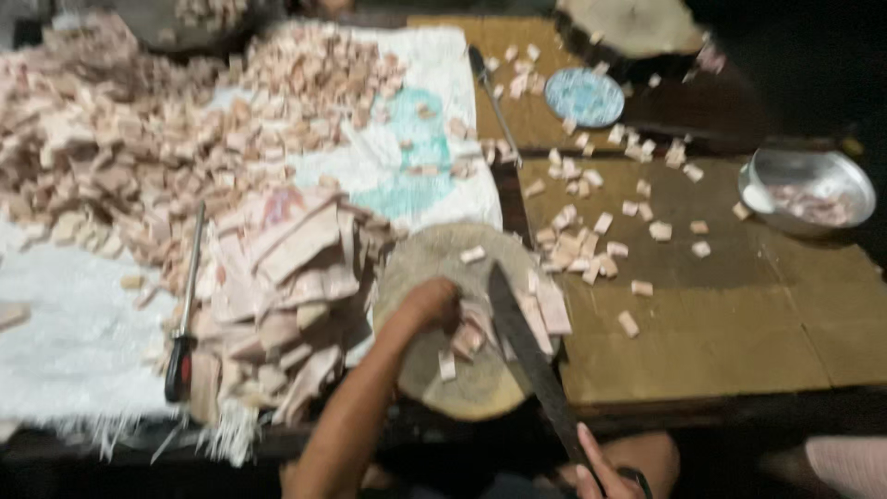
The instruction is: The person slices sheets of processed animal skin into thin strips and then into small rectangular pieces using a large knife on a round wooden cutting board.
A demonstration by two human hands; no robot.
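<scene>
Meat strip [545, 310] lies on round block [434, 259], pinned by closed left hand [434, 305]. Right hand [601, 471] grips knife [527, 351], blade over the strip. Chopping step, by the look. Next cut needs fingers clear. Cut cubes [591, 249] litter worktop [721, 323].

Bare left forearm [356, 407], no sleeve, bare right hand [605, 471], dark band at wrist

The chopping block [462, 370] is rough, matt wood. The knife [527, 346] has a dull dark metal blade. The meat [286, 268] looks pale and fatty, though blurred. The sack [83, 323] is white woven plastic, frayed. The bowl [808, 189] is shiny metal.
</scene>
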